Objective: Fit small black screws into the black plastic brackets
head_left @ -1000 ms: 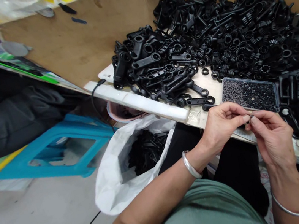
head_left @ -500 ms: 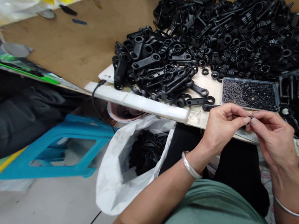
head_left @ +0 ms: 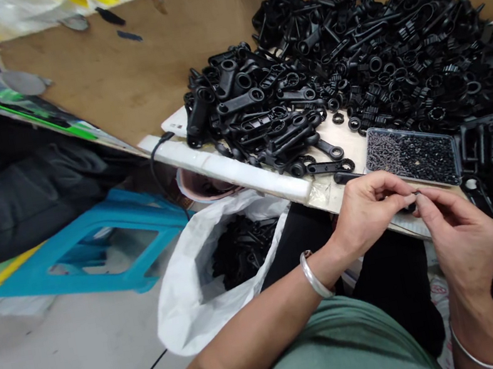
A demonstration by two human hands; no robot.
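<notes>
My left hand (head_left: 369, 207) is closed in a pinch on a small black plastic part (head_left: 411, 206), mostly covered by the fingers. Fingertip to fingertip with it, my right hand (head_left: 463, 222) pinches at the same spot; whatever lies between its thumb and forefinger is too small to make out. Just beyond both hands sits a clear shallow box (head_left: 413, 156) of tiny dark pieces, greyish on its left side and black on its right. Behind it spreads a heap of black plastic rings (head_left: 383, 81), with black lever-like handles (head_left: 241, 101) piled to the left.
A white sack (head_left: 178, 311) holding black parts stands open below the table edge (head_left: 228, 165). Beside it are a pink bucket (head_left: 187, 185) and a blue stool (head_left: 93, 237). Cardboard walls (head_left: 112, 74) border the table. At far left another person's dark-clothed leg (head_left: 23, 192) shows.
My right hand has turned and shifted slightly right and down, its fingertips still meeting the left hand's. My left hand has barely moved. At far left, another person's hand has come into view.
</notes>
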